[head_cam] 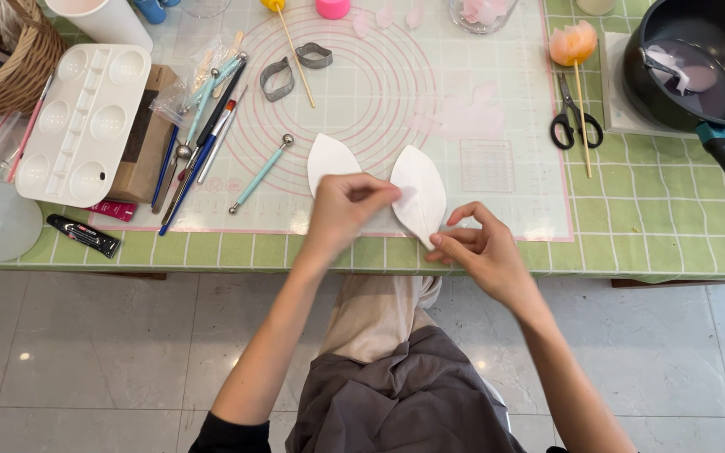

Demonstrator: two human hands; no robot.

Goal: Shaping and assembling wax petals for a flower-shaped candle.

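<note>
Two white petal-shaped pieces lie near the front of a pale green mat (497, 180) with pink circles. My right hand (480, 252) pinches the pointed lower tip of the right petal piece (419, 189). My left hand (347, 210) has its fingertips on that same piece's left edge. The left petal piece (329, 158) sits just above my left hand, partly covered by it.
A ball-tip tool (260, 172), brushes and pens (199, 147), a white palette (86, 122), metal cutters (277, 80), a wicker basket (18, 59), black scissors (572, 113), a peach flower on a stick (574, 44), and a black pot (698, 67) at right. The table edge runs just below my hands.
</note>
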